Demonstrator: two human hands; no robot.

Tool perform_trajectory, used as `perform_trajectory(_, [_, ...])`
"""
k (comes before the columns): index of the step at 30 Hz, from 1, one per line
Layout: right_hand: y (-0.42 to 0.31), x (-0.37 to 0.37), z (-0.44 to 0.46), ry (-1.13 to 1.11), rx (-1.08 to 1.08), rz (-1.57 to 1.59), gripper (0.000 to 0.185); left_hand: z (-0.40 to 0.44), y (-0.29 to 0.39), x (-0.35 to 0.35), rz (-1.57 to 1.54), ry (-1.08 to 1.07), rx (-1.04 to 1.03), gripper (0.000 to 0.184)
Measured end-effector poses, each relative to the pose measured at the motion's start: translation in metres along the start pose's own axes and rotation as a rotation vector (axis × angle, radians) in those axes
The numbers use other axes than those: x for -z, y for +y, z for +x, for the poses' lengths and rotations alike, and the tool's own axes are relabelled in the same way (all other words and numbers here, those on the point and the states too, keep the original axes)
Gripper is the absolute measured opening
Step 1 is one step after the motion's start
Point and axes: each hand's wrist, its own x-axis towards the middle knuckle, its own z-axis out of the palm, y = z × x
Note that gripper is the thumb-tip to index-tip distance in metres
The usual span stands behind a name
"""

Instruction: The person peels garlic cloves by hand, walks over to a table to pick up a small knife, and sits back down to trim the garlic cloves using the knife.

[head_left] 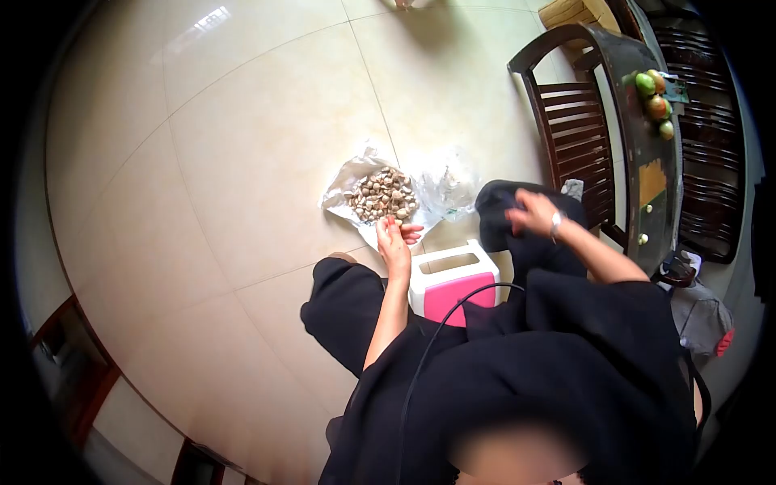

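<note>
A pile of small brown and pale pieces [381, 196] lies on a white plastic sheet [339, 184] on the floor. At the pile's near edge is my left hand [396, 242], its thumb and a finger closed near a small pale piece; whether it holds that piece is hard to tell. My right hand [535, 217], with a band at the wrist, hangs over my dark-clothed knee, its fingers bent and slightly blurred. Beside the sheet rests a crumpled clear plastic bag [449, 184]. Between my legs stands a white and pink stool [457, 283] with an opening in its top.
To the right are a dark wooden chair [574, 121] and a dark table [634, 153] bearing green and reddish fruit [656, 105]. A grey bag [702, 315] sits at the lower right. A black cable [428, 343] runs across my lap.
</note>
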Motion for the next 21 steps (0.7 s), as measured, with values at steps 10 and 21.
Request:
perform_trajectory(10, [0.011, -0.019, 0.178, 0.291, 0.124, 0.099, 0.036, 0.054, -0.004, -0.038, 0.109, -0.144, -0.319, 0.027])
perform_trajectory(21, [0.056, -0.051, 0.085, 0.509, 0.214, 0.7, 0.028, 0.047, -0.11, -0.075, 1.439, -0.496, -0.785, 0.018])
